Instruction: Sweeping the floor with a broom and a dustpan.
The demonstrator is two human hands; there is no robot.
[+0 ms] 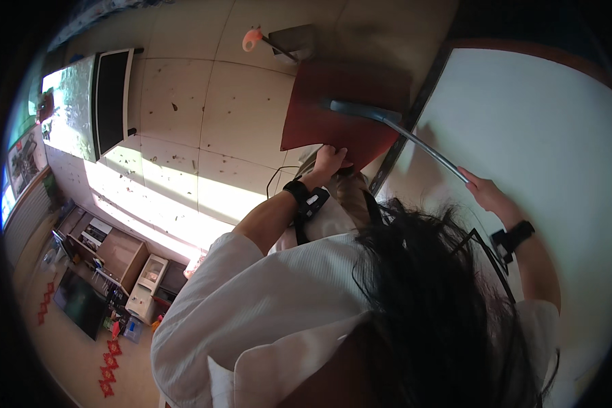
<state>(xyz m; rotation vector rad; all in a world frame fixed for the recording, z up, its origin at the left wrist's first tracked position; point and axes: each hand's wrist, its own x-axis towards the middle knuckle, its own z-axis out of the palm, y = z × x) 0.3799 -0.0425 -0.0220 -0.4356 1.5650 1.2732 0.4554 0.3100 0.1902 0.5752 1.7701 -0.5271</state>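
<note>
Both are full: our left hand [330, 162] grips the red board [309, 119] at its near edge. Right of that board, our right hand [484, 189] holds a grey pole [430, 151].

- The shirt [292, 279] was white and finely ribbed, with loose short sleeves [214, 265].
- Black wristbands [296, 191] each carried a small device [313, 202].
- The trousers [350, 197] were tan.
</note>
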